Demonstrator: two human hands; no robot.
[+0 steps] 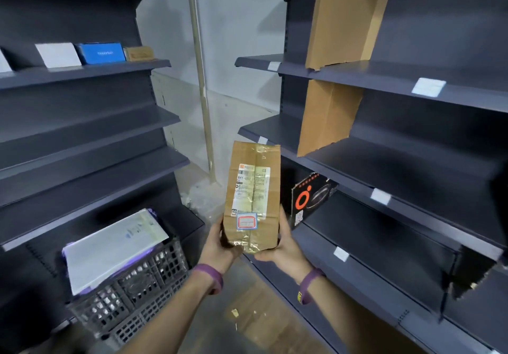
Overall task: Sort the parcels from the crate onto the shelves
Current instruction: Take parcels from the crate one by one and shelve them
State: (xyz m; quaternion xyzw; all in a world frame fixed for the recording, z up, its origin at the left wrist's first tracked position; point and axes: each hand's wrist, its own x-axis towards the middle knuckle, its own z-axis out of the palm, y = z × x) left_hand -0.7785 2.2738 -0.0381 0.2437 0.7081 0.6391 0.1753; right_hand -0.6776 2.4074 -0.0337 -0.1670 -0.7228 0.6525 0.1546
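I hold a brown cardboard parcel (254, 197) upright in front of me, its white shipping label and a small red-framed sticker facing me. My left hand (220, 246) grips its lower left corner and my right hand (286, 246) grips its lower right side. Both wrists wear purple bands. Down at the left sits the grey plastic crate (129, 298), with a large flat white parcel (112, 249) lying tilted on top of it. Dark shelves stand on the left (90, 122) and on the right (398, 161).
On the left unit's upper shelf stand a white box (59, 54), a blue box (100, 52) and a small brown box (138, 53). The right unit holds cardboard dividers (327, 117) and a black box with an orange ring (310, 197). A pole (200, 78) stands between the units.
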